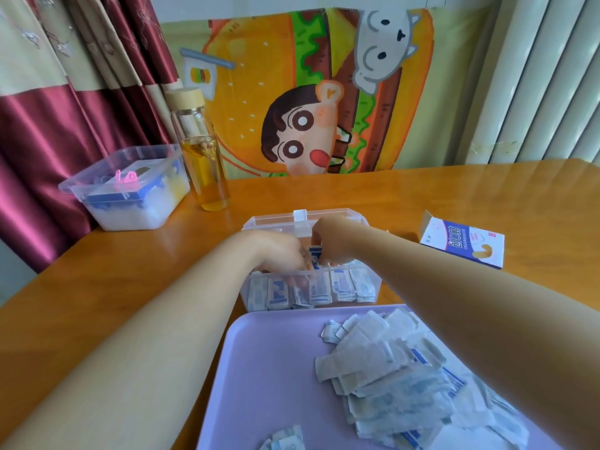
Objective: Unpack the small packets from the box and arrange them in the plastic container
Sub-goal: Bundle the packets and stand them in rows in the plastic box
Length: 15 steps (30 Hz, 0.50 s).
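Observation:
A clear plastic container (373,287) stands in the middle of the table with several white-and-blue packets (341,287) upright along its near wall. Both hands reach into it from above. My left hand (279,251) has its fingers down among the packets. My right hand (334,238) pinches a blue-and-white packet (315,253) at the container's middle. A loose pile of packets (396,378) lies on the purple tray (259,368) in front. The opened white-and-blue box (461,243) lies at the right.
A glass bottle (203,157) of yellow liquid with a wooden cap stands behind the container at the left. Beside it, at the table's left edge, sits another clear tub (126,190) holding items. A cartoon cloth hangs behind the table.

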Available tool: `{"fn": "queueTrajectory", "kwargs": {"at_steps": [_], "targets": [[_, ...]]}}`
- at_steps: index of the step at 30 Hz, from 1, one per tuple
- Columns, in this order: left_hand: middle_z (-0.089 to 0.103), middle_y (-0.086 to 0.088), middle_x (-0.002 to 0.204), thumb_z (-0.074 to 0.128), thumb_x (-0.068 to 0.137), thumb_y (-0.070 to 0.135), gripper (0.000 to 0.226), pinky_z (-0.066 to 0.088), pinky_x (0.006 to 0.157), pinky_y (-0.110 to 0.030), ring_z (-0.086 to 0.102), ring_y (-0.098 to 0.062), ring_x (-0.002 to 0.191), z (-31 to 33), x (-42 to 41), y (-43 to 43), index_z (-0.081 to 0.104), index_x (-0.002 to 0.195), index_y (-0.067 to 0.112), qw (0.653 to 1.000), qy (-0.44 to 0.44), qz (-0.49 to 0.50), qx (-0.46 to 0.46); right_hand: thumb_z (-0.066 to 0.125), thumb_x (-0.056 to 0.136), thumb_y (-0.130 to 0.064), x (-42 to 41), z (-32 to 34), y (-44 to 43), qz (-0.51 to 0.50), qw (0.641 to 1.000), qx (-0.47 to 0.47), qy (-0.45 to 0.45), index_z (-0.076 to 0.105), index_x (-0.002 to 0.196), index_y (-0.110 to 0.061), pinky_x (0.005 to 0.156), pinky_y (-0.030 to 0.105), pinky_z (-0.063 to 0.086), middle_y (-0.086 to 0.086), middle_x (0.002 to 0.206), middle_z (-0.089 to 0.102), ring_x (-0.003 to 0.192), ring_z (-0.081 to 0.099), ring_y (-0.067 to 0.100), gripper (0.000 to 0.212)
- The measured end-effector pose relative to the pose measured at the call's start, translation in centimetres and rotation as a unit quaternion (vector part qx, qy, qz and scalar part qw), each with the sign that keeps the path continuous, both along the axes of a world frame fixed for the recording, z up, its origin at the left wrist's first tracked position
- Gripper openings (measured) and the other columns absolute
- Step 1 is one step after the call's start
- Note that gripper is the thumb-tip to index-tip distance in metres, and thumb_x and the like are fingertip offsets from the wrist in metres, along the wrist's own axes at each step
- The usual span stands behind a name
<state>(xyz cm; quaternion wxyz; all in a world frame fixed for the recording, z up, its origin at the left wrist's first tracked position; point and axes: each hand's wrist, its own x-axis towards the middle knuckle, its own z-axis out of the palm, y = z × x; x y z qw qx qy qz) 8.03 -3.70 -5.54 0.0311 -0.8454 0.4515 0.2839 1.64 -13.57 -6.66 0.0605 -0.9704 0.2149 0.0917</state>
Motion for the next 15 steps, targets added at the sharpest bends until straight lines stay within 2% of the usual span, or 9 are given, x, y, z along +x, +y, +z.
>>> {"fn": "queueTrajectory", "kwargs": {"at_steps": [3, 6, 7, 9, 13, 15], "targets": [[0.066, 0.000, 0.113, 0.061, 0.089, 0.027, 0.025, 0.048, 0.097, -0.036, 0.060, -0.017, 0.106, -0.2, 0.3, -0.1, 0.067, 0.112, 0.018, 0.999, 0.028, 0.021, -0.008, 0.056, 0.092, -0.019, 0.1, -0.6, -0.1, 0.013, 0.999, -0.033, 0.008, 0.061, 0.117, -0.004, 0.078, 0.027, 0.043, 0.011, 0.117, 0.062, 0.086, 0.050, 0.020, 0.030], [0.066, -0.002, 0.113, 0.058, 0.092, 0.025, 0.024, 0.050, 0.095, -0.034, 0.061, -0.017, 0.106, -0.4, 0.5, -0.3, 0.068, 0.111, 0.015, 0.998, 0.045, 0.034, -0.010, 0.057, 0.091, -0.017, 0.4, -0.7, -0.1, 0.019, 0.999, -0.039, 0.020, 0.059, 0.118, -0.004, 0.084, 0.027, 0.044, 0.011, 0.118, 0.060, 0.099, 0.056, 0.024, 0.031], [0.067, -0.002, 0.113, 0.058, 0.092, 0.025, 0.024, 0.050, 0.095, -0.035, 0.061, -0.017, 0.106, -0.5, 0.7, -0.4, 0.069, 0.110, 0.015, 0.998, 0.046, 0.037, -0.008, 0.058, 0.091, -0.017, 0.5, -0.6, -0.1, 0.018, 0.999, -0.039, 0.025, 0.059, 0.119, -0.004, 0.085, 0.027, 0.044, 0.011, 0.118, 0.060, 0.097, 0.055, 0.023, 0.031], [0.067, -0.003, 0.112, 0.058, 0.091, 0.023, 0.023, 0.051, 0.091, -0.032, 0.062, -0.017, 0.104, -0.7, 1.0, -0.5, 0.069, 0.109, 0.013, 0.998, 0.046, 0.041, -0.004, 0.056, 0.092, -0.017, 0.7, -0.5, -0.1, 0.014, 0.998, -0.038, 0.044, 0.059, 0.120, -0.005, 0.085, 0.027, 0.044, 0.010, 0.115, 0.060, 0.088, 0.049, 0.019, 0.030], [0.060, -0.005, 0.096, 0.053, 0.093, 0.018, 0.015, 0.046, 0.068, -0.020, 0.053, -0.015, 0.082, -0.6, 0.9, -0.6, 0.066, 0.098, 0.012, 0.998, 0.059, 0.038, 0.008, 0.056, 0.089, -0.004, 1.1, -0.9, -0.3, -0.007, 0.999, -0.030, 0.025, 0.061, 0.109, -0.003, 0.071, 0.026, 0.042, 0.005, 0.082, 0.050, 0.080, 0.048, 0.021, 0.021], [0.059, -0.004, 0.096, 0.054, 0.093, 0.018, 0.016, 0.046, 0.067, -0.020, 0.053, -0.015, 0.083, -0.6, 0.9, -0.7, 0.066, 0.101, 0.011, 0.998, 0.053, 0.038, 0.004, 0.057, 0.087, -0.002, 1.2, -1.2, -0.3, -0.012, 0.999, -0.032, 0.017, 0.060, 0.106, -0.005, 0.070, 0.028, 0.043, 0.003, 0.075, 0.047, 0.079, 0.050, 0.023, 0.019]]}}
